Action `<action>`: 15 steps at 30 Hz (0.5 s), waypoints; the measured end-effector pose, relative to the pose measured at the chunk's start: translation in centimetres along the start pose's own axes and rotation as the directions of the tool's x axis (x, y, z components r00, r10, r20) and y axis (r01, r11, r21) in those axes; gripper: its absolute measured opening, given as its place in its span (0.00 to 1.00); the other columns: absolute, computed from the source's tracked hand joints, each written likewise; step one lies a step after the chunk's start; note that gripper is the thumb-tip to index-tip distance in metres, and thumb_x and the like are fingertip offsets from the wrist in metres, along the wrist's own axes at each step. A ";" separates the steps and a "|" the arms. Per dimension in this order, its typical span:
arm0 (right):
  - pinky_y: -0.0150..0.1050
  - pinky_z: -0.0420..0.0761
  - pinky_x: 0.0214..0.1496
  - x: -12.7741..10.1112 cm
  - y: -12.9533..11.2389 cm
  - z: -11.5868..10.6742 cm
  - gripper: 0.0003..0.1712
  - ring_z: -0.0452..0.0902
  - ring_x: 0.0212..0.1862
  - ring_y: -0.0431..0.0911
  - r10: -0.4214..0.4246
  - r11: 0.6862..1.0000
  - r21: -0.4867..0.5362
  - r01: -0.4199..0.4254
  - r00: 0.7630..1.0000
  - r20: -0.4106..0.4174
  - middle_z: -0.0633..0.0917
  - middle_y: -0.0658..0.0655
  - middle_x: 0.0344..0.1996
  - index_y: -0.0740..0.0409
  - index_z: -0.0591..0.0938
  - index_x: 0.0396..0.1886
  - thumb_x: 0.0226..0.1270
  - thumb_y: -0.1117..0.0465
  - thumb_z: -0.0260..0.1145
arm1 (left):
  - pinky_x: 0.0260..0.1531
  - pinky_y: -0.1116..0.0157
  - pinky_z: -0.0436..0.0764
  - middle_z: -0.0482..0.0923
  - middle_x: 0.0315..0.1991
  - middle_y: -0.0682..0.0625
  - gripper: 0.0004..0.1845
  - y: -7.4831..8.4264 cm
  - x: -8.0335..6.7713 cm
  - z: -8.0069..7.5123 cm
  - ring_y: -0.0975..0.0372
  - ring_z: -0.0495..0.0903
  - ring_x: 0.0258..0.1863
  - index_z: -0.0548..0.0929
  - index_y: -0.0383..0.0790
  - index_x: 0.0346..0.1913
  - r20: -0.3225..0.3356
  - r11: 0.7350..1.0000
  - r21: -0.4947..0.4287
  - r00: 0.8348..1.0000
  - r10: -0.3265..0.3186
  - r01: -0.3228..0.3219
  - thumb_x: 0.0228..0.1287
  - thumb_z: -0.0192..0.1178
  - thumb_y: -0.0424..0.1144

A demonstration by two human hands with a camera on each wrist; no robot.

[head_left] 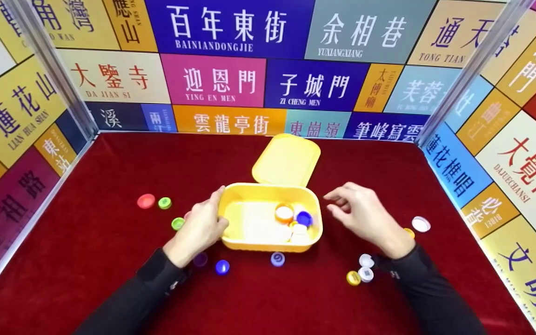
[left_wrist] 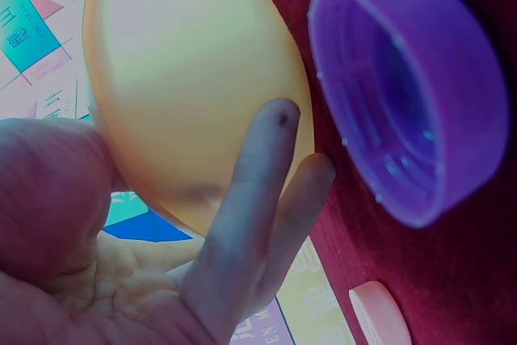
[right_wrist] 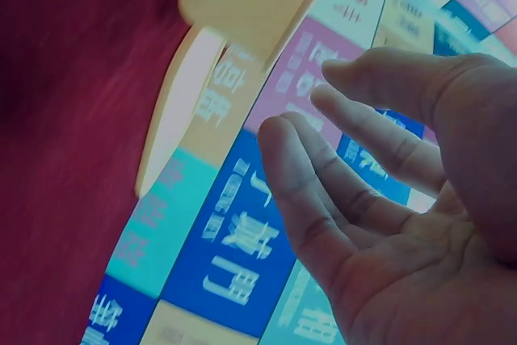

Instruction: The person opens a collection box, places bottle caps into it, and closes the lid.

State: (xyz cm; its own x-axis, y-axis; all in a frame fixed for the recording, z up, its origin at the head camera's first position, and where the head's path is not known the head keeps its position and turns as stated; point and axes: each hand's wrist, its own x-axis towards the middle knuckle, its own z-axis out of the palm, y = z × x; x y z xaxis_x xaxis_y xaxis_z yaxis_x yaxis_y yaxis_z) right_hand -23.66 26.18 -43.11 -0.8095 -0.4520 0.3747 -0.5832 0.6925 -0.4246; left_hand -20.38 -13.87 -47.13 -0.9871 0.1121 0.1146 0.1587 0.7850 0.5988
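Item: rectangular yellow plastic box (head_left: 268,218) with rounded corners, standing at the middle of the dark red felt tabletop (head_left: 110,288). Its hinged lid (head_left: 286,160) stands tilted back on the far side, leaving the mouth open from above. Inside, gathered toward the right end: an orange-rimmed bottle cap (head_left: 284,213), a blue cap (head_left: 304,217) and white caps (head_left: 299,232).

Left hand (head_left: 200,228): against the box's left end wall, thumb over the rim, straight fingers laid along the outer wall, as the left wrist view shows; likely placed so to steady the box.

Right hand (head_left: 363,216): in the air just right of the box, not touching it; fingers loosely spread and slightly bent, holding nothing.

Loose caps on the felt: red (head_left: 145,201) and green (head_left: 164,203) to the far left; a second green (head_left: 177,224) beside the left hand; purple (head_left: 200,259), blue (head_left: 222,266) and a pale blue swirl-marked cap (head_left: 277,258) along the near side; two white caps (head_left: 366,267) and a yellow one (head_left: 353,278) by the right wrist; a white one (head_left: 420,224) further right.

Edges and room: colourful sign-printed panels (head_left: 231,79) wall the table on three sides; open felt lies behind the lid and toward both side panels, the near side being the most crowded.
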 end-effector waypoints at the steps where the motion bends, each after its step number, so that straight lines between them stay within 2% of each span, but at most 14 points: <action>1: 0.51 0.96 0.49 -0.1 0.4 -0.3 0.12 0.94 0.44 0.49 0.018 1.000 -0.008 -0.018 1.000 -0.009 0.94 0.62 0.44 0.61 0.96 0.53 0.73 0.70 0.80 | 0.43 0.54 0.89 0.87 0.72 0.29 0.45 0.0 0.0 0.0 0.49 0.86 0.43 0.65 0.32 0.92 -0.001 1.000 0.000 1.000 0.001 -0.001 0.73 0.64 0.29; 9: 0.50 0.93 0.49 -1.5 3.7 -2.1 0.12 0.94 0.45 0.56 0.152 0.983 -0.091 -0.159 0.986 -0.075 0.94 0.63 0.45 0.61 0.96 0.54 0.73 0.67 0.80 | 0.40 0.57 0.86 0.88 0.69 0.30 0.45 -0.1 0.0 0.0 0.52 0.81 0.34 0.64 0.33 0.92 0.015 1.000 0.003 1.000 -0.013 0.013 0.74 0.65 0.29; 15: 0.58 0.88 0.55 -2.8 6.5 -3.1 0.16 0.91 0.48 0.62 0.263 0.950 -0.153 -0.273 0.961 -0.081 0.94 0.68 0.49 0.64 0.95 0.58 0.75 0.65 0.79 | 0.39 0.57 0.87 0.86 0.73 0.29 0.45 0.0 0.0 0.0 0.51 0.82 0.35 0.64 0.31 0.92 0.008 1.000 0.003 1.000 0.004 -0.004 0.74 0.65 0.29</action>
State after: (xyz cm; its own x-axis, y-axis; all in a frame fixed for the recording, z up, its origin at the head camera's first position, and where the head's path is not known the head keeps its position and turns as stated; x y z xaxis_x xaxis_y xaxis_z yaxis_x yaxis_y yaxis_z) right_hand -24.95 33.71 -44.39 -0.9263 -0.2064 0.3153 -0.3223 0.8674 -0.3791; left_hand -20.38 -13.92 -47.14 -0.9865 0.1207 0.1106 0.1631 0.7861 0.5962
